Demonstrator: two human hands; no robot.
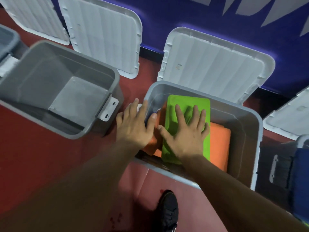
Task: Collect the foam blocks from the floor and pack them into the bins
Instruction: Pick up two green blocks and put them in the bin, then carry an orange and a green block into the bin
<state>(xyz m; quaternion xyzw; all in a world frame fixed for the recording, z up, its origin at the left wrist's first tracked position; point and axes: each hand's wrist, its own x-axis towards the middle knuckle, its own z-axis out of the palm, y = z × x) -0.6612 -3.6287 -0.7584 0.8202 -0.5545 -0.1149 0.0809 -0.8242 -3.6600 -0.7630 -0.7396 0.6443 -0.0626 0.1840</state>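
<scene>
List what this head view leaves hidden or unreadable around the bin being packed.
- Head view: whatever lies beneath the orange block in the bin, covered by the green block and the right hand.
- Head view: small white part, mostly covered by the left hand.
- Head view: blue item, cut off by the right edge.
- Head view: white lettering, cut off by the top edge.

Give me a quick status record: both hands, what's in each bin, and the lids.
right bin: open, lid propped behind it
contents: green block lying on top of orange blocks
right hand: open, flat on green block
left hand: open, fingers straight, at right bin's left rim
left bin: open, no blocks seen inside
</scene>
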